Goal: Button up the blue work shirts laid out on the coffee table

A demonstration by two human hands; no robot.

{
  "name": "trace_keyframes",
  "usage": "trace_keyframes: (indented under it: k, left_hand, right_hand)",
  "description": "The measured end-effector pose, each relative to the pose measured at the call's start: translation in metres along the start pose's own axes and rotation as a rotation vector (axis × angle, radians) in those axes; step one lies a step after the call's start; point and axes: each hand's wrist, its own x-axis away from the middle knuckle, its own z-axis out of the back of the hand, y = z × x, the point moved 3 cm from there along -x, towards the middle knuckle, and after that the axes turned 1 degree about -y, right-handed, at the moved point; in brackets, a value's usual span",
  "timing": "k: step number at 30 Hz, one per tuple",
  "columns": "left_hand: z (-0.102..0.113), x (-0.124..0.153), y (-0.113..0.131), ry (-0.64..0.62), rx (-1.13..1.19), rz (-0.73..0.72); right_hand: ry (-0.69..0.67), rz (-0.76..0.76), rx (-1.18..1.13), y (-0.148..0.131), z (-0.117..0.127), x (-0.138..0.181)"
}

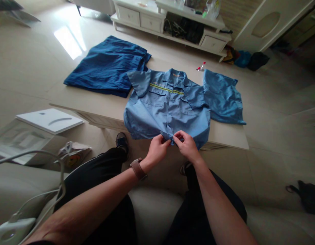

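A light blue short-sleeved work shirt (157, 114) lies face up on the low table (225, 134), collar away from me, with a yellow-green stripe across its chest. Its bottom hem hangs at the table's near edge. There my left hand (159, 147) pinches the front placket, a watch on its wrist. Close beside it, my right hand (185, 144) also pinches the cloth at the placket's lower end. The fingertips nearly meet, and the small spot between them is partly hidden. Buttons show along the placket above my hands.
Dark blue folded cloth (103, 68) lies left of the shirt, and a folded blue garment (222, 97) lies to the right. Small red-capped items (201, 66) stand behind. A white box (50, 120) is at left, near a cable (62, 170). A white TV cabinet (152, 22) stands beyond.
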Motion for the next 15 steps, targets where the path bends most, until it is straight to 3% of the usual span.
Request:
trace_keyframes:
  k: [6,15]
  left_hand:
    - [0.003,-0.006,0.005,-0.052,0.029,0.015]
    - [0.011,-0.012,-0.005,-0.085,-0.19,-0.04]
  right_hand:
    - [0.052,0.036,-0.059,-0.005,-0.008,-0.001]
    - [0.004,0.005,-0.046,0.004,-0.01,-0.005]
